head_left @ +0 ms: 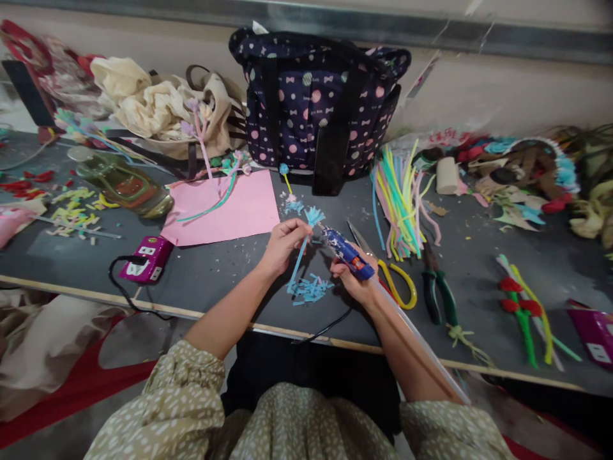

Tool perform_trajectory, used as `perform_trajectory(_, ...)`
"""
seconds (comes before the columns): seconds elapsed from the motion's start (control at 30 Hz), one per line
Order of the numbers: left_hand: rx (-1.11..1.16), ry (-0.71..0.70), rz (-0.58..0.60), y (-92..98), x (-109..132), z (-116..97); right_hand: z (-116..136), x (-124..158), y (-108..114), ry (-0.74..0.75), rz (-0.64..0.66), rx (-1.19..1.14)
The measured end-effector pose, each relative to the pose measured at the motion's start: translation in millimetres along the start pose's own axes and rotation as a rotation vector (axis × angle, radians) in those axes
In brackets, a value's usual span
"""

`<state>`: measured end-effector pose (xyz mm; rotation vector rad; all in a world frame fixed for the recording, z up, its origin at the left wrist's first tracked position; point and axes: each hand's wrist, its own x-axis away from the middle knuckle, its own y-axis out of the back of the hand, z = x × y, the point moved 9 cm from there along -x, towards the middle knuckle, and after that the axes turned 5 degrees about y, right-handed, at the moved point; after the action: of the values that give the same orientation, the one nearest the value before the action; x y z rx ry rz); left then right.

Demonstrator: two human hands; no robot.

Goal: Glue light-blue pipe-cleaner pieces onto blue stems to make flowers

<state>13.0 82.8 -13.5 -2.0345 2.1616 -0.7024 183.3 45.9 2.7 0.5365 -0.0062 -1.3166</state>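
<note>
Left hand (287,244) is pinching the blue flower (315,216) over the table (215,271), right hand (357,279) is gripping the glue gun (348,251), its tip just beside the flower, and a bare strip is separating the clippings (312,291) from the front edge.

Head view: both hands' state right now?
Left hand: closed, pinching the blue flower by its stem.
Right hand: closed, holding the blue glue gun.

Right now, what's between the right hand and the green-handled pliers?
Scissors: in the head view, their yellow handle loop lies between the right hand, which holds a blue glue gun, and the pliers.
</note>
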Motion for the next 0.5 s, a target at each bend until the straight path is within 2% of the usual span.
perform_trajectory(0.5,-0.089,-0.04,-0.007,0.4,0.9,-3.3,-3.6,2.2,3.9,-0.026,-0.05,0.102)
